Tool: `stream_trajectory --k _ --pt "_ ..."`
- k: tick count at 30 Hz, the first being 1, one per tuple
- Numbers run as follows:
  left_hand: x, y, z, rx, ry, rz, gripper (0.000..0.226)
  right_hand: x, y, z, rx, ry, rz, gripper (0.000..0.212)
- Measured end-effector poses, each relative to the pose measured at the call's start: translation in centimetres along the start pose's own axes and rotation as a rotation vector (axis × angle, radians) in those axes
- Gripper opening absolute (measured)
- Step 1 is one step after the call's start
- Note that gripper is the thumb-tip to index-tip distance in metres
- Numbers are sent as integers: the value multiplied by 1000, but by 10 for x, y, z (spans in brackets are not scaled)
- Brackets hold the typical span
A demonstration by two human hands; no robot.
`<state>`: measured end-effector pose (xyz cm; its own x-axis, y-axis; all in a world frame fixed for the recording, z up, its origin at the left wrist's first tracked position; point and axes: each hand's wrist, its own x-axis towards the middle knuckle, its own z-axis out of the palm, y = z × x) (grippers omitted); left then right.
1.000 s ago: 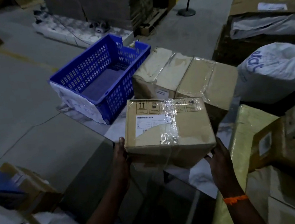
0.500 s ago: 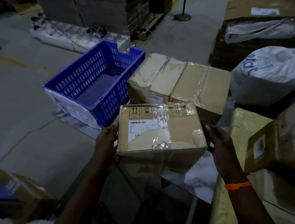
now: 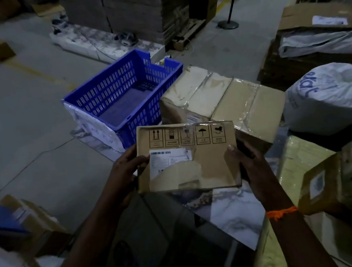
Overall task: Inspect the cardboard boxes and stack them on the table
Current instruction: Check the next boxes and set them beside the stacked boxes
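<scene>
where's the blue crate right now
In the head view the blue crate sits left of centre on the table's far left corner, right beside the large taped box, beyond the held box.

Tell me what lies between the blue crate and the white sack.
In the head view, two taped cardboard boxes sit side by side between the blue crate and the white sack.

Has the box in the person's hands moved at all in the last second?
Yes. The box has tipped up so its labelled face points at the camera, and it now overlaps the taped boxes on the table behind it more.
</scene>
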<state>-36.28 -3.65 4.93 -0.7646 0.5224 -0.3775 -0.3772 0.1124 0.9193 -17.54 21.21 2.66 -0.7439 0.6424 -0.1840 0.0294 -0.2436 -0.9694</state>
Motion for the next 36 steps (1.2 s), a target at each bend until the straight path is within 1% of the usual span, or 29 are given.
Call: stream_trajectory --k 1,4,5,10,12,13,15,17,18,19,21,23,24,27,31,33,36 --pt "-4 -4 -3 -30 -5 17 36 -2 2 1 18 -2 -14 70" --pt "-18 -23 -14 -93 -9 61 57 -7 13 0 61 35 -21 59" --pt "-22 -30 -16 -97 -15 77 61 -9 17 -1 66 42 -15 59" --pt "-43 -64 -25 -75 -68 119 65 -20 24 -4 61 63 0 79" --pt "-48 -73 -28 -55 -73 139 68 -22 24 -5 55 71 33 79" --pt "-49 -76 -30 -46 -70 141 70 -22 25 -5 38 60 43 72" --pt "-51 -82 -35 -25 -79 132 73 -23 24 -4 -6 17 36 50" --pt "-54 -90 -41 -15 -95 130 77 -23 26 -5 10 -8 39 26" --pt "-57 -92 -41 -43 -96 126 76 -23 28 -8 26 -7 49 22" --pt "-60 -92 -39 -96 -85 111 73 -22 31 -12 35 0 64 22" --pt "-67 -95 -33 -195 -53 65 60 -24 38 -20 20 7 85 23" --pt "-68 -98 -28 -204 -37 27 49 -28 51 -27 33 -1 126 25" --pt "-67 -101 -27 -196 -34 11 48 -31 57 -28 36 -10 155 28" --pt "-63 -110 -28 -209 9 -75 56 -40 79 -29 53 -21 250 37" --pt "-60 -122 -30 -212 73 -144 54 -51 97 -26 56 37 375 31" --pt "-61 -128 -30 -188 90 -175 56 -54 102 -25 13 61 408 33" --pt "-60 -131 -28 -144 124 -208 46 -50 103 -27 -24 61 442 44"
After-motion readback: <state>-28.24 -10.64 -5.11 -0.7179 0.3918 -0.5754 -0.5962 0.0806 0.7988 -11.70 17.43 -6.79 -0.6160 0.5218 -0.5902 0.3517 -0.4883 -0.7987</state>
